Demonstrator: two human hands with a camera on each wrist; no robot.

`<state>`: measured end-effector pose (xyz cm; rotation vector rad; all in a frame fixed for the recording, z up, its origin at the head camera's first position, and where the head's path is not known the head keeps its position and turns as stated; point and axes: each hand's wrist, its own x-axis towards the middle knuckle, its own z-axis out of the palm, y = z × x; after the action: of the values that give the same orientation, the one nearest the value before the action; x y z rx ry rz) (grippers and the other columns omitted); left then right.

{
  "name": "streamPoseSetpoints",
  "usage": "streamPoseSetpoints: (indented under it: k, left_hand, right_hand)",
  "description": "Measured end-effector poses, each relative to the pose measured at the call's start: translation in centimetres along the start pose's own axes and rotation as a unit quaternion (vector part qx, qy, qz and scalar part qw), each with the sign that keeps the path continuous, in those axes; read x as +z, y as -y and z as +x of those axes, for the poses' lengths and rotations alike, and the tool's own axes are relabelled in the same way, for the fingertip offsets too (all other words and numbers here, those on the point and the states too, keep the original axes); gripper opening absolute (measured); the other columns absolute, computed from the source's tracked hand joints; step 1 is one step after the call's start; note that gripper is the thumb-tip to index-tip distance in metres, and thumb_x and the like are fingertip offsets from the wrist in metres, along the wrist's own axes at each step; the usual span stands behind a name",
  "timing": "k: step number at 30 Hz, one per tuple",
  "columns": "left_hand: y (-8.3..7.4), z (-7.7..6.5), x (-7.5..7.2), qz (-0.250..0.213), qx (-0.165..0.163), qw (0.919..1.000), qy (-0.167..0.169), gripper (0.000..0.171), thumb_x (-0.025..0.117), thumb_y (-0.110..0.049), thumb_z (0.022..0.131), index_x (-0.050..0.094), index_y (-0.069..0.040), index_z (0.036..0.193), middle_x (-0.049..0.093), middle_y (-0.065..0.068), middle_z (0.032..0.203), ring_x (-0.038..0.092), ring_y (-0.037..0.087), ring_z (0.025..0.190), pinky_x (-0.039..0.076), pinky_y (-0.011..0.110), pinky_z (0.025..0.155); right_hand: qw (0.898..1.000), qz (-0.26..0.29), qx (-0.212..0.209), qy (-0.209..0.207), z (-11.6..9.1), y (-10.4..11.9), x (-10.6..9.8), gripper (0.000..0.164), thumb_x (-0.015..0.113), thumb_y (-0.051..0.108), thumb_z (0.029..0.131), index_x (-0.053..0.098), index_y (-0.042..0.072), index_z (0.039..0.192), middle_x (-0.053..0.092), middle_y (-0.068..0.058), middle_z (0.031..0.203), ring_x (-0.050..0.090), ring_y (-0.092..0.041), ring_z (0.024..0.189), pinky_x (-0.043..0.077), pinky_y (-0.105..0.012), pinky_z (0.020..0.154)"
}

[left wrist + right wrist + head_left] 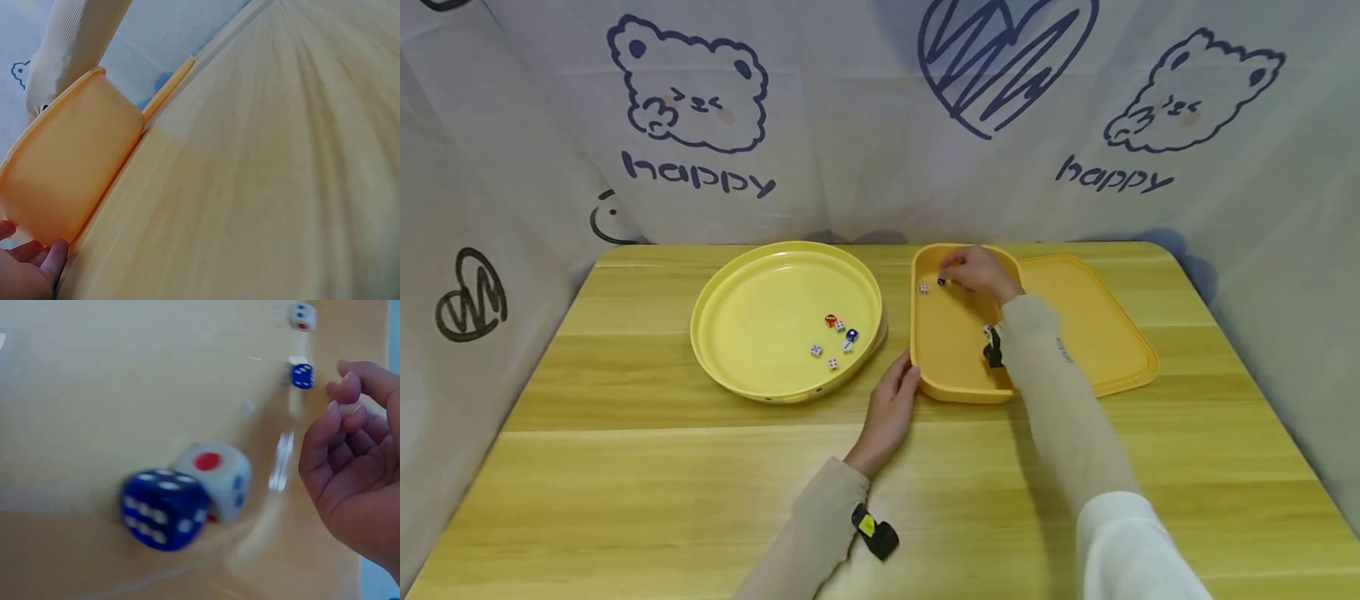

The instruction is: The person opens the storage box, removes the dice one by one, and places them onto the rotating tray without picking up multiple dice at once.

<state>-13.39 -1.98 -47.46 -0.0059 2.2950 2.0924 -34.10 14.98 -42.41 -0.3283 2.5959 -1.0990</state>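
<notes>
My right hand [979, 271] is inside the orange box [958, 398], fingers bent toward a blue die [942, 282] near the far wall. In the right wrist view a small gap separates those fingertips from the blue die [302, 376], and no die shows between them. A white die [924, 288] lies just beyond it. Closer to that camera, another blue die [165, 509] leans against a white die [215, 478]. My left hand [891, 408] rests at the box's near left corner, its fingers [56, 256] touching the outer wall low down.
To the left is a round yellow tray [752, 292] with several dice, among them a red die [831, 320] and a blue die [852, 335]. A flat orange lid [1082, 317] lies right of the box, partly under my right arm. A printed cloth [850, 108] hangs behind the table.
</notes>
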Motion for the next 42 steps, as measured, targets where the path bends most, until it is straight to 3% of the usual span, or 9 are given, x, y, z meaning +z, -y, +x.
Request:
streamPoseSetpoints:
  k: [6, 15, 21, 26, 31, 39, 42]
  left_hand:
    - [-0.2, -0.1, -0.1, 0.0, 0.006, 1.0, 0.004, 0.048, 0.043, -0.027, 0.105, 0.04, -0.004, 0.147, 0.042, 0.011, 0.147, 0.036, 0.022, 0.136, 0.028, 0.037, 0.112]
    - [-0.5, -0.3, -0.2, 0.001, 0.012, 0.9999, 0.005, 0.047, 0.042, -0.025, 0.105, 0.04, -0.003, 0.147, 0.043, 0.011, 0.147, 0.036, 0.021, 0.136, 0.029, 0.036, 0.112]
    - [-0.6, -0.2, -0.2, 0.001, 0.01, 0.9999, 0.006, 0.047, 0.042, -0.024, 0.105, 0.039, -0.004, 0.147, 0.043, 0.011, 0.147, 0.036, 0.021, 0.136, 0.03, 0.037, 0.111]
    - [-0.4, -0.1, -0.2, -0.005, 0.007, 0.9999, 0.006, 0.047, 0.043, -0.024, 0.105, 0.039, -0.004, 0.147, 0.043, 0.011, 0.147, 0.036, 0.021, 0.136, 0.03, 0.037, 0.112]
    - [-1.0, -0.3, -0.3, -0.003, -0.004, 0.9999, 0.011, 0.046, 0.042, -0.02, 0.105, 0.038, -0.001, 0.146, 0.041, 0.014, 0.147, 0.034, 0.025, 0.137, 0.028, 0.04, 0.112]
    - [-4.9, -1.8, -0.8, 0.004, -0.012, 0.9998, 0.016, 0.045, 0.04, -0.015, 0.105, 0.037, 0.005, 0.145, 0.04, 0.02, 0.147, 0.035, 0.03, 0.136, 0.029, 0.042, 0.112]
    - [-3.1, -1.1, -0.5, 0.007, -0.006, 0.9999, 0.013, 0.046, 0.04, -0.02, 0.105, 0.039, 0.003, 0.145, 0.042, 0.018, 0.146, 0.036, 0.028, 0.136, 0.03, 0.042, 0.112]
  right_hand:
    - [0.998, -0.063, -0.007, -0.015, 0.3, -0.6, 1.0, 0.027, 0.066, 0.012, 0.091, 0.067, -0.006, 0.11, 0.064, -0.016, 0.096, 0.052, -0.016, 0.068, 0.044, -0.024, 0.059]
    - [0.999, -0.034, 0.001, -0.012, 0.6, -0.8, 1.4, 0.02, 0.067, 0.008, 0.09, 0.065, -0.007, 0.103, 0.061, -0.007, 0.075, 0.048, -0.01, 0.053, 0.042, -0.022, 0.05]
    - [0.998, -0.059, -0.021, 0.01, 0.1, 0.4, 0.6, 0.023, 0.059, 0.011, 0.094, 0.063, -0.006, 0.11, 0.063, -0.012, 0.082, 0.051, -0.013, 0.06, 0.044, -0.024, 0.055]
    - [0.995, -0.077, -0.051, 0.047, -1.0, 2.1, -0.5, 0.024, 0.053, 0.012, 0.098, 0.057, -0.006, 0.113, 0.063, -0.021, 0.085, 0.05, -0.017, 0.056, 0.045, -0.028, 0.053]
    - [0.99, -0.079, -0.087, 0.079, -2.4, 4.2, -0.7, 0.025, 0.056, 0.014, 0.098, 0.057, -0.002, 0.116, 0.063, -0.024, 0.087, 0.055, -0.029, 0.067, 0.048, -0.034, 0.057]
    - [0.969, -0.117, -0.184, 0.119, -3.6, 8.8, 2.1, 0.025, 0.059, 0.017, 0.096, 0.06, 0.0, 0.116, 0.061, -0.012, 0.075, 0.053, -0.018, 0.058, 0.047, -0.029, 0.055]
    - [0.959, -0.126, -0.213, 0.141, -4.1, 10.3, 3.8, 0.022, 0.06, 0.017, 0.096, 0.063, 0.002, 0.112, 0.058, -0.006, 0.071, 0.051, -0.016, 0.058, 0.044, -0.027, 0.055]
